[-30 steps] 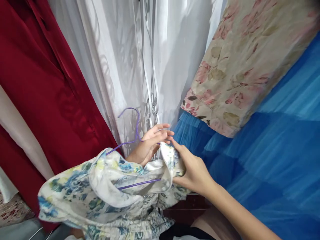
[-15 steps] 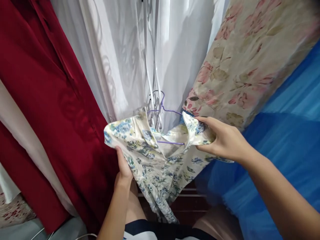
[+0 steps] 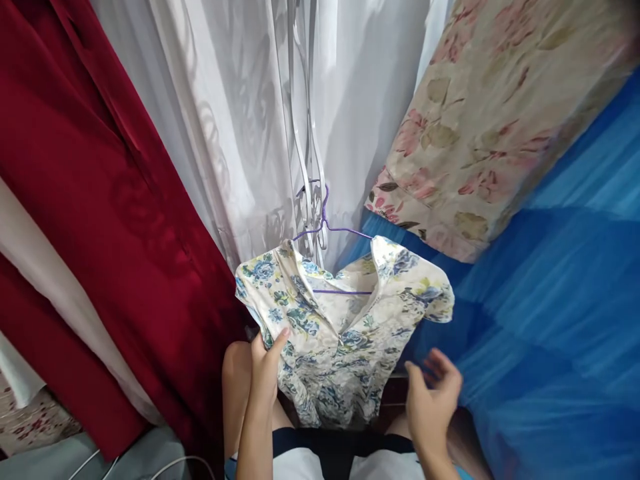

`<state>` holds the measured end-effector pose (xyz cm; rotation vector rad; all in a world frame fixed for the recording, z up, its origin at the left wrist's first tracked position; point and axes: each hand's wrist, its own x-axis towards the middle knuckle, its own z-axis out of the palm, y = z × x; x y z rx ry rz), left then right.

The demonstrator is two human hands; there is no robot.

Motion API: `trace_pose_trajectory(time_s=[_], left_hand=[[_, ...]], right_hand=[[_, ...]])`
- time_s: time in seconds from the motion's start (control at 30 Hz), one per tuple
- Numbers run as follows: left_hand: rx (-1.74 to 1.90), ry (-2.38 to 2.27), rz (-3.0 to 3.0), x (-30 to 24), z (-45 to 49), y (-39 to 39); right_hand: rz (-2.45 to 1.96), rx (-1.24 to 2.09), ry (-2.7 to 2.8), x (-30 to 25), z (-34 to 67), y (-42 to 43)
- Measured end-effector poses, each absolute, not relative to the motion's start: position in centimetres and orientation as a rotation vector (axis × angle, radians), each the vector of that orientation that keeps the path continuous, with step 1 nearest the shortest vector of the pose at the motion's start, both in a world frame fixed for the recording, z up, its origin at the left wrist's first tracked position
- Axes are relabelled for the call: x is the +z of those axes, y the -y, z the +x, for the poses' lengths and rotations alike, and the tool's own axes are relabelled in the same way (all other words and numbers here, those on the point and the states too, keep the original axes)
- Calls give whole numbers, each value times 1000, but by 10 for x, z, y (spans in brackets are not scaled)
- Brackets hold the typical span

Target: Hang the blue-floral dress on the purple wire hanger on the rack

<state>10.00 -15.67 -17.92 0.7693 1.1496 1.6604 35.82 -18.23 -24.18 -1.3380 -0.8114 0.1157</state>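
Note:
A short-sleeved white blouse (image 3: 320, 333) with blue and yellow flowers hangs in front of me on a thin purple hanger (image 3: 345, 230). The hanger's lower bar shows through the V-shaped neckline. My left hand (image 3: 267, 360) pinches the blouse at its left side, below the sleeve, with the thumb on the front. To the right of the blouse's lower part, my right hand (image 3: 434, 393) is free of the cloth, its fingers apart and slightly curled. The hanger's hook sits among white metal hooks (image 3: 310, 200).
Dark red cloth (image 3: 125, 220) hangs on the left, white curtains (image 3: 240, 100) behind. On the right are a beige cloth with pink flowers (image 3: 450, 133) and blue tulle (image 3: 565, 320). A white cable (image 3: 185, 460) lies at the lower left.
My right hand has let go of the blouse's right shoulder and moved down. My left hand has shifted slightly lower and to the right. The blouse now hangs more evenly, its right sleeve spread out.

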Motion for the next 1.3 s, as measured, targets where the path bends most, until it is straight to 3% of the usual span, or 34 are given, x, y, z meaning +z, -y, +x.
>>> trace_pose_trajectory(time_s=[0.1, 0.23, 0.33, 0.5, 0.7, 0.77, 0.9, 1.1, 1.3], left_hand=[[1653, -1157, 792, -184, 104, 158], [1635, -1158, 828, -189, 109, 166], [1598, -1184, 810, -189, 108, 175], [1551, -1182, 895, -185, 108, 178], [2178, -1523, 1249, -202, 125, 171], [2056, -1496, 1477, -208, 134, 173], [1482, -1231, 1687, -212, 156, 181], [1400, -1235, 1641, -204, 174, 183], [1375, -1219, 1695, -209, 176, 182]], right_hand=[[-1250, 613, 1124, -250, 331, 193], [-1124, 968, 1367, -197, 303, 183], [-1086, 1026, 1379, -173, 294, 173], [-1032, 1041, 1218, -180, 293, 179], [-1071, 1126, 1190, -183, 292, 189], [-1066, 1122, 1174, -181, 291, 188], [-1029, 1137, 1188, -178, 287, 187], [-1022, 1348, 1203, -176, 278, 191], [-1047, 1273, 1065, -162, 289, 180]])
